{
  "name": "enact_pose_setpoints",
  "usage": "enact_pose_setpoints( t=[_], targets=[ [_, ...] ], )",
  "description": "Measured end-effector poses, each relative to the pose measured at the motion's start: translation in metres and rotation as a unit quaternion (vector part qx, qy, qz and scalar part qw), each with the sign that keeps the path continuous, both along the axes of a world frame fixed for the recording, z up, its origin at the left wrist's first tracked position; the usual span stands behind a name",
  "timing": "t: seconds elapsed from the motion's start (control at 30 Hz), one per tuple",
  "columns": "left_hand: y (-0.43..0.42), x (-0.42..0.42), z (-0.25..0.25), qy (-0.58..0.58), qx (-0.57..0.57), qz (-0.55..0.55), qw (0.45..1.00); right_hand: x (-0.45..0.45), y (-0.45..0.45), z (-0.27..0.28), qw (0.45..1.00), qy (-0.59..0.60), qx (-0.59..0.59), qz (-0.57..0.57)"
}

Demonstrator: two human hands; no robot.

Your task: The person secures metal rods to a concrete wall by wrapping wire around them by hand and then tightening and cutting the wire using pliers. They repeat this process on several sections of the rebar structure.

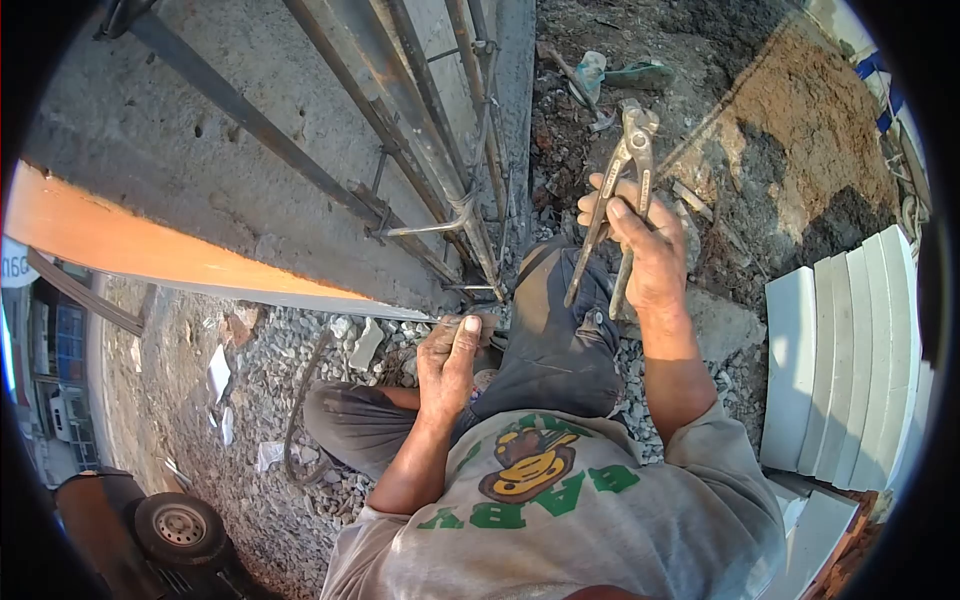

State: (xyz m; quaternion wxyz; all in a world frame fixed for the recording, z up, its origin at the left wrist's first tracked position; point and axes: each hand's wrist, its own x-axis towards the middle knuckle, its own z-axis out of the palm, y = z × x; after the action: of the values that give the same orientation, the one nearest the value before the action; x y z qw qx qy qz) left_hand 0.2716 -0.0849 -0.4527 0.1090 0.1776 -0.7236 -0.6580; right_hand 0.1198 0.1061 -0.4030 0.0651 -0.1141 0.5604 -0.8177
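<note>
My right hand (640, 240) is raised over the dirt, its fingers wrapped round a pair of metal pincers (637, 145); the jaws point up and the two handles stand apart. My left hand (450, 362) is closed at the lower edge of the concrete wall, thumb on top, close to the foot of the steel bars; what it grips, if anything, is too small to tell. Above it rises a cage of rusty rebar (400, 130) with wire ties and stirrups (420, 229), against the grey concrete wall (230, 130).
Gravel (270, 370) covers the ground at left. A stack of pale slabs (845, 350) stands at the right, near a dirt mound (800, 130). Dark vehicle with a wheel (180, 532) at lower left. A bent bar (297, 410) lies on the gravel.
</note>
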Motion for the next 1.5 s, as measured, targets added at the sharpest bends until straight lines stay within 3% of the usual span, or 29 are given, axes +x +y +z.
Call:
enact_pose_setpoints(
  t=[0.13, 0.27, 0.37, 0.43, 0.47, 0.5, 0.57, 0.7, 0.83, 0.9, 0.97, 1.0, 1.03, 1.13, 1.2, 1.3, 1.37, 1.4, 1.47, 1.5],
  targets=[
    [0.000, 0.004, 0.001, -0.063, 0.098, -0.033, 0.993, -0.046, -0.013, 0.077, 0.961, 0.261, -0.055, -0.074],
    [0.004, 0.006, -0.022, -0.085, 0.223, -0.032, 0.971, -0.068, -0.049, 0.137, 0.960, 0.227, -0.131, -0.098],
    [0.007, 0.010, -0.032, -0.083, 0.218, -0.048, 0.971, -0.081, -0.077, 0.138, 0.960, 0.265, -0.042, -0.082],
    [0.005, 0.014, -0.033, -0.085, 0.230, -0.040, 0.969, -0.085, -0.091, 0.127, 0.953, 0.277, 0.102, -0.069],
    [0.003, 0.015, -0.033, -0.083, 0.225, -0.040, 0.970, -0.082, -0.091, 0.120, 0.931, 0.279, 0.196, -0.128],
    [0.002, 0.016, -0.033, -0.082, 0.223, -0.040, 0.971, -0.088, -0.092, 0.110, 0.932, 0.279, 0.198, -0.120],
    [-0.001, 0.017, -0.040, -0.095, 0.242, -0.030, 0.965, -0.107, -0.085, 0.073, 0.800, 0.440, 0.349, -0.213],
    [-0.005, 0.012, -0.049, -0.100, 0.276, -0.003, 0.956, -0.089, -0.067, 0.040, 0.833, 0.432, 0.321, -0.128],
    [-0.006, 0.005, -0.055, -0.073, 0.331, -0.024, 0.941, -0.013, -0.048, 0.013, 0.849, 0.390, 0.293, -0.203],
    [-0.009, -0.001, -0.056, -0.048, 0.358, -0.036, 0.932, 0.043, -0.041, -0.023, 0.883, 0.330, 0.329, -0.056],
    [-0.011, -0.004, -0.057, 0.001, 0.392, -0.041, 0.919, 0.081, -0.035, -0.067, 0.900, 0.180, 0.359, 0.170],
    [-0.013, -0.007, -0.059, -0.001, 0.398, -0.050, 0.916, 0.096, -0.033, -0.092, 0.916, 0.050, 0.330, 0.223],
    [-0.015, -0.010, -0.063, 0.001, 0.399, -0.051, 0.916, 0.105, -0.034, -0.095, 0.908, 0.001, 0.328, 0.260],
    [-0.018, -0.014, -0.078, -0.036, 0.350, -0.070, 0.933, 0.110, -0.035, -0.089, 0.902, -0.061, 0.324, 0.280],
    [-0.014, -0.014, -0.079, -0.036, 0.319, -0.052, 0.946, 0.106, -0.036, -0.091, 0.901, 0.048, 0.373, 0.215],
    [-0.014, -0.010, -0.076, -0.031, 0.252, -0.027, 0.967, 0.101, -0.035, -0.082, 0.902, 0.031, 0.389, 0.186],
    [-0.015, -0.012, -0.082, -0.029, 0.137, 0.020, 0.990, 0.099, -0.036, -0.080, 0.902, 0.027, 0.385, 0.192],
    [-0.015, -0.012, -0.094, -0.028, 0.138, 0.022, 0.990, 0.098, -0.036, -0.082, 0.897, 0.018, 0.392, 0.205],
    [-0.014, -0.015, -0.122, -0.124, 0.000, 0.121, 0.985, 0.097, -0.037, -0.088, 0.892, 0.010, 0.397, 0.217],
    [-0.013, -0.017, -0.121, -0.125, 0.000, 0.121, 0.985, 0.100, -0.037, -0.092, 0.881, -0.022, 0.405, 0.242]
  ],
)
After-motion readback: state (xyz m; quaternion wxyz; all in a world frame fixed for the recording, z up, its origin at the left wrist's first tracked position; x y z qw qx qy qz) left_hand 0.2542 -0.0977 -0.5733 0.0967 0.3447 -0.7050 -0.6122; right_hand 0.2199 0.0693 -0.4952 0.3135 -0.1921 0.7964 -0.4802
